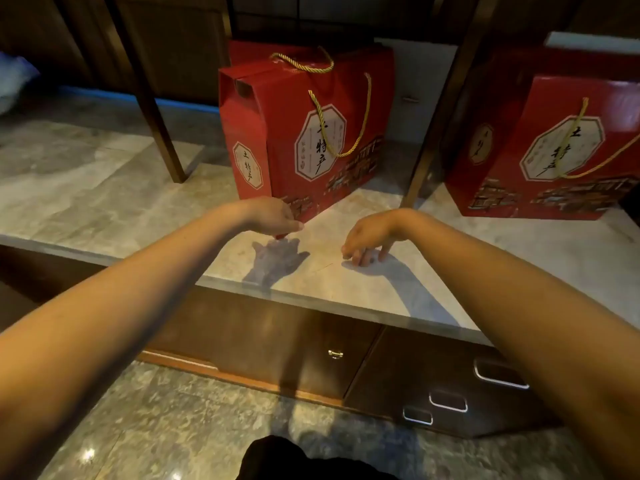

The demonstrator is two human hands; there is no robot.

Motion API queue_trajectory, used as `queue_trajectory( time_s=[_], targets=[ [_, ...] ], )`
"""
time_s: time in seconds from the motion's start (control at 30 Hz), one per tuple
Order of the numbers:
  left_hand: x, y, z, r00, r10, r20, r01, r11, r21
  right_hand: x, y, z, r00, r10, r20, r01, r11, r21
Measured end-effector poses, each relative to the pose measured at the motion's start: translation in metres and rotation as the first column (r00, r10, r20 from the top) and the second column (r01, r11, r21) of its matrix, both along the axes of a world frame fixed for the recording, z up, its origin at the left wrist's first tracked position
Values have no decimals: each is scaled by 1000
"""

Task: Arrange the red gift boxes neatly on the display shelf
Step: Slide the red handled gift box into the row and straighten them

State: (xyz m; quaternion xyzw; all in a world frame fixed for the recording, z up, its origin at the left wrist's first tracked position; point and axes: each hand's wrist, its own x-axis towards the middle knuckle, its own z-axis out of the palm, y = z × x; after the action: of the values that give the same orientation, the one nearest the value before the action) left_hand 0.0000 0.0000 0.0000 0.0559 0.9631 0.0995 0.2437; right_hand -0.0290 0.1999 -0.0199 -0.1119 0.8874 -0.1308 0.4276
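Observation:
A red gift box (301, 133) with gold rope handles stands upright on the marble shelf (104, 188), turned at an angle. A second red box stands behind it, mostly hidden. Another red gift box (540, 150) stands at the right, beyond a wooden post. My left hand (273, 216) hangs just above the shelf at the near bottom corner of the middle box, fingers pointing down; contact with the box is unclear. My right hand (367, 240) hovers to the right of it with loosely curled fingers near the marble, holding nothing.
Two dark wooden posts (156, 109) (436, 126) rise from the shelf on either side of the middle box. Below the shelf edge runs a wooden cabinet front with metal handles (500, 374). The floor is polished stone.

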Motion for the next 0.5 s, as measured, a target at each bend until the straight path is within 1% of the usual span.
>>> queue_trajectory(
  time_s=[0.03, 0.07, 0.13, 0.2, 0.27, 0.3, 0.33, 0.37, 0.4, 0.43, 0.47, 0.5],
  targets=[
    [1, -3, -1, 997, 0, -83, -2, 1000, -25, -2, 2, -8, 997, -14, -72, 14, 1000, -1],
    [0, -6, -2, 986, 32, -161, -40, 998, -49, -1, 2, -11, 990, -50, -132, 51, 999, 7],
    [-5, -12, -10, 962, 103, -251, -123, 990, -66, -5, 7, -27, 968, -58, -244, 65, 998, 19],
    [-10, -17, -17, 930, 185, -317, -203, 979, -25, -16, 9, -23, 952, -22, -306, 35, 999, 37],
    [-15, -22, -21, 876, 266, -403, -291, 957, 1, -32, 8, -1, 928, -70, -365, 67, 998, -22],
    [-16, -25, -22, 842, 323, -432, -341, 939, 39, -42, 8, 7, 907, -121, -403, 97, 992, -81],
    [-19, -28, -25, 798, 399, -451, -392, 913, 114, -52, 8, 14, 880, -183, -439, 129, 980, -151],
    [-20, -29, -26, 749, 482, -454, -423, 876, 234, -61, 8, 14, 847, -245, -472, 157, 963, -217],
    [-22, -32, -27, 702, 555, -446, -406, 826, 390, -67, 8, 15, 817, -298, -494, 178, 945, -275],
    [-24, -34, -26, 672, 600, -435, -324, 765, 556, -74, 8, 13, 781, -353, -514, 198, 922, -333],
    [-24, -34, -26, 644, 642, -417, -231, 682, 694, -78, 7, 12, 742, -418, -524, 223, 891, -395],
    [-22, -34, -27, 620, 676, -398, -164, 608, 777, -82, 6, 10, 707, -485, -515, 248, 852, -461]
  ],
)
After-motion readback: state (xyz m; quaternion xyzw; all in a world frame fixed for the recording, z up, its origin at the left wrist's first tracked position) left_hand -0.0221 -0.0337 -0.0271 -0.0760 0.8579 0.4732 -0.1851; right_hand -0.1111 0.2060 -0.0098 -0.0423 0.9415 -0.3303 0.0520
